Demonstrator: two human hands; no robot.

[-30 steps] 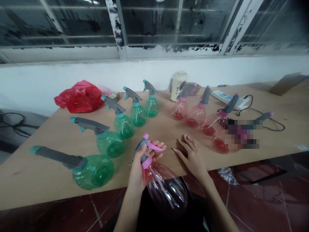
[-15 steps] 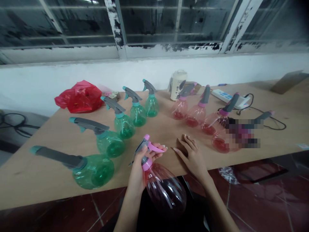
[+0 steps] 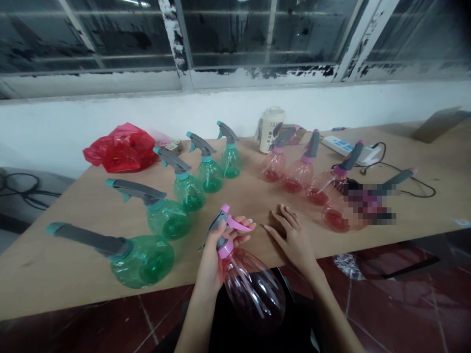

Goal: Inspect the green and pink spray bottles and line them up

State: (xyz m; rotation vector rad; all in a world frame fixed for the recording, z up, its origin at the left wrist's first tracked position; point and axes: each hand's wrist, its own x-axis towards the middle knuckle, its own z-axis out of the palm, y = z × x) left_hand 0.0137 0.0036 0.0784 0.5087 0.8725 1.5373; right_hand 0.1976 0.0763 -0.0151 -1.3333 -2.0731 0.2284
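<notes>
The left hand (image 3: pixel 213 262) grasps the pink spray bottle (image 3: pixel 253 289) by its neck and head, the bottle tilted so that its rounded body extends beyond the near edge of the table (image 3: pixel 253 196). The right hand (image 3: pixel 292 238), loosely curled around nothing, rests on the table just inside that edge. Slippage appears the chief hazard: the grip is confined to the top, and a loosened hold could let the smooth body drop off the table's edge. Pressure on the trigger (image 3: pixel 239 225) could cause an unintended spray, although dark clothing (image 3: pixel 222 318) behind makes any liquid hard to confirm. Sideways movement might topple the nearest green bottle (image 3: pixel 143 262), at the table's front left, or the nearest reddish bottle (image 3: pixel 334 215), toward its right side.
</notes>
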